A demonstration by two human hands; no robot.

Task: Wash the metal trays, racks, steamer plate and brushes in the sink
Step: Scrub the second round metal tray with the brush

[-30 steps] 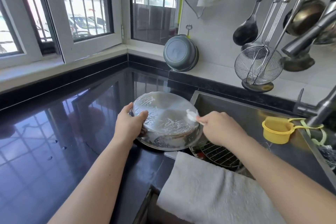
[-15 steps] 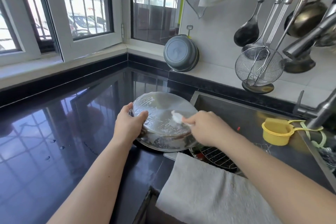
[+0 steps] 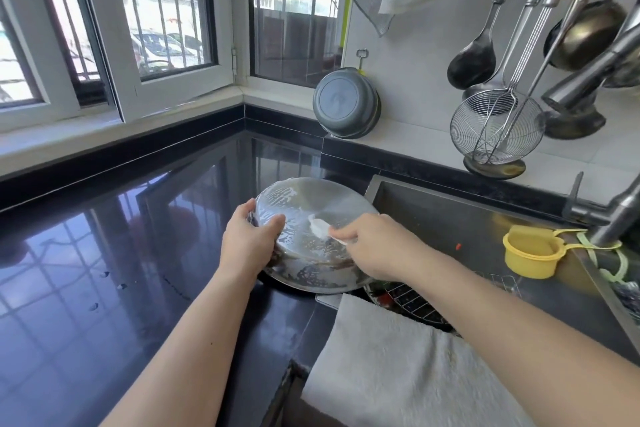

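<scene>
A round metal tray (image 3: 311, 201) is turned bottom up and tilted over the left rim of the sink (image 3: 450, 215), its underside streaked with soap foam. My left hand (image 3: 251, 241) grips the tray's left edge. My right hand (image 3: 372, 246) is closed on a white scrubbing brush (image 3: 320, 227) whose foamy head presses on the middle of the tray's underside. A wire rack (image 3: 412, 298) lies in the sink below the tray, partly hidden by my right arm.
A white towel (image 3: 398, 364) hangs over the sink's front edge. A yellow cup strainer (image 3: 530, 253) and the tap (image 3: 616, 215) are at the sink's right. Ladles and a wire skimmer (image 3: 495, 128) hang on the wall. A grey basin (image 3: 346, 102) leans behind the glossy black counter (image 3: 104, 253).
My right hand has slid the brush leftward across the tray's underside, from its right edge to near its middle. The left hand keeps the same grip.
</scene>
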